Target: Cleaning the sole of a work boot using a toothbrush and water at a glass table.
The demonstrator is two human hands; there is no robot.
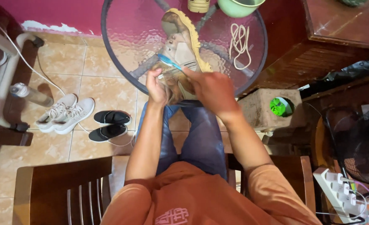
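We sit on a wooden chair (295,175) at a round glass table (122,37), both forearms stretched forward over our jeans. On the table's near edge lies a tan boot (180,46), on its side, toe pointing away, its yellowish sole turned to the right and its eyelets facing up (the laces are out of them).

Our left hand (157,87) is curled shut around the boot's ankle end, knuckles up, holding it against the table edge. Our right hand (211,89) is closed on the handle of a blue brush (170,61), whose head lies on the boot's upper near the eyelets; the wrist is bent inward.

Beside the boot, to the right on the glass, lies a coiled pale lace (239,43). At the table's far rim stands a green bowl (238,7); we cannot tell what it holds.

On the tiled floor to the left, white sneakers (65,112) and black sandals (108,125) lie in pairs, just beside each other.
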